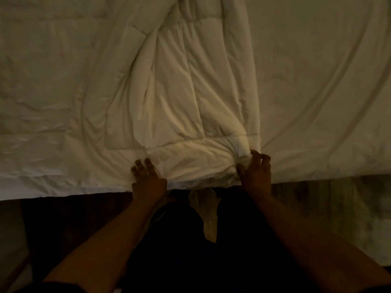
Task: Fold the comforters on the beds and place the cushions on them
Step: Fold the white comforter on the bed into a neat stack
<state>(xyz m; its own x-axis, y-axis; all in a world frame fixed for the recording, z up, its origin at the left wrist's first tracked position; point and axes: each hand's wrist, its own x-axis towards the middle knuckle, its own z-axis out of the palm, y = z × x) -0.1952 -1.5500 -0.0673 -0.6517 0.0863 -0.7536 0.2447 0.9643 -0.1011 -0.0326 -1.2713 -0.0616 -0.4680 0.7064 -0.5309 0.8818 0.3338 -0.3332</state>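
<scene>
The right hand (256, 172) pinches a bunched corner of the comforter (179, 98); the left hand (146, 178) lies beside it with fingers spread, pressing the hem flat. I judge the folding step is under way. Next, the corner needs lifting and carrying over. Beyond the hands the quilted, puffy white comforter lies rumpled on the bed (317, 81), whose smooth sheet shows at the right. No cushions show.

Bed (328, 81): fills the upper frame, its near edge running across the middle.
Comforter (179, 92): on the bed, covering the left and centre, bunched in folds at the centre of the near edge.
Left hand (148, 180): on the comforter at the near edge, left of the bunch.
Right hand (257, 174): at the near edge, gripping the comforter's right corner.
</scene>
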